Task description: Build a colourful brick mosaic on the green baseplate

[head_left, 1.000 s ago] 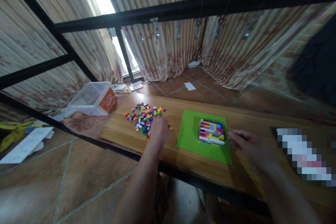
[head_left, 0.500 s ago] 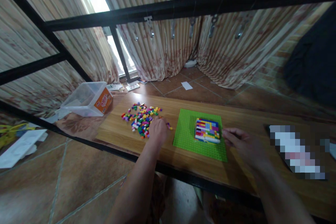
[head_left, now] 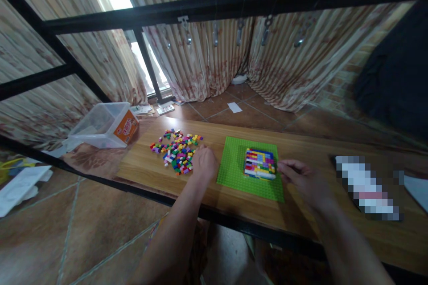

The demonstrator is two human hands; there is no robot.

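Observation:
My left hand is over the wooden tabletop at the right edge of a pile of small coloured building bricks. Its fingers are curled closed, and whatever they may hold is hidden. A green studded baseplate lies to the right of it, bearing a low square build of multicoloured bricks with white ones along its near side. Beside the baseplate's right edge is my right hand, thumb and fingers pinched together close to the build. Anything in that pinch is too small to make out.
A clear plastic bin with an orange label stands beyond the table's left end. A dark flat object with a blurred-out face lies on the right. A black metal bar with hooks crosses above the far side.
My left hand has shifted slightly right, away from the brick pile, and now covers the few loose bricks there. My right hand stays pinched beside the build. The whole view has turned a little.

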